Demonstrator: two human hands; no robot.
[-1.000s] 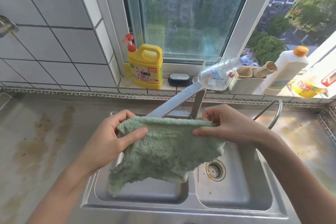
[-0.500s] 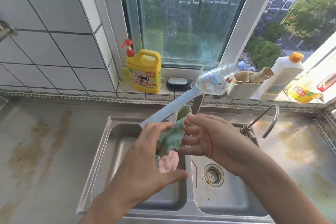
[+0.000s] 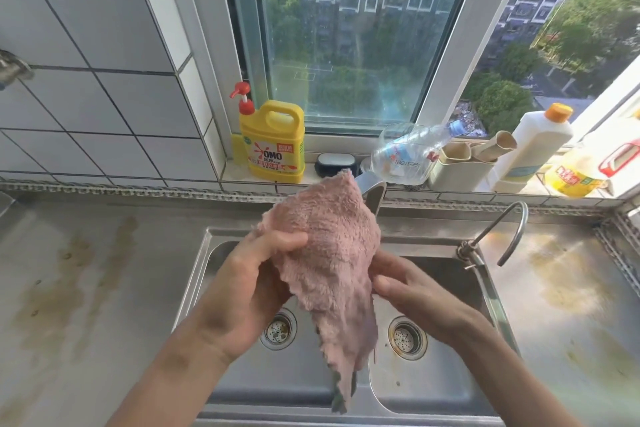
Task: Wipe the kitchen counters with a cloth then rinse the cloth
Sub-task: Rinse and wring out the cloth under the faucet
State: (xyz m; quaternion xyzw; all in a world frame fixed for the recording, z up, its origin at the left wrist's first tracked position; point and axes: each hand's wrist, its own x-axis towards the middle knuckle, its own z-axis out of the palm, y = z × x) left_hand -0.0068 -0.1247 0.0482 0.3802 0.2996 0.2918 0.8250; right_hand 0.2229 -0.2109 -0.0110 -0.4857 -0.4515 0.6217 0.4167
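Observation:
A fluffy cloth (image 3: pixel 329 253), pink on the side facing me with a green edge at its lowest tip, hangs over the double steel sink (image 3: pixel 207 253). My left hand (image 3: pixel 252 281) pinches its upper left part between thumb and fingers. My right hand (image 3: pixel 412 291) holds the cloth's right side from behind, fingers partly hidden by the fabric. The main tap (image 3: pixel 372 189) is mostly hidden behind the cloth; I see no water running. The stained steel counter (image 3: pixel 76 281) stretches to the left and to the right (image 3: pixel 568 305) of the sink.
A small curved tap (image 3: pixel 512 229) stands at the sink's right rear. On the window sill are a yellow detergent jug (image 3: pixel 275 142), a black soap dish (image 3: pixel 335 163), a cut clear bottle (image 3: pixel 405 152), a beige holder (image 3: pixel 460 166), a white bottle (image 3: pixel 533 146) and an oil bottle (image 3: pixel 585 170).
The cloth was spread green side up, then bunched between both hands; now it is turned over, hanging pink side toward me. My view has shifted so both drains show.

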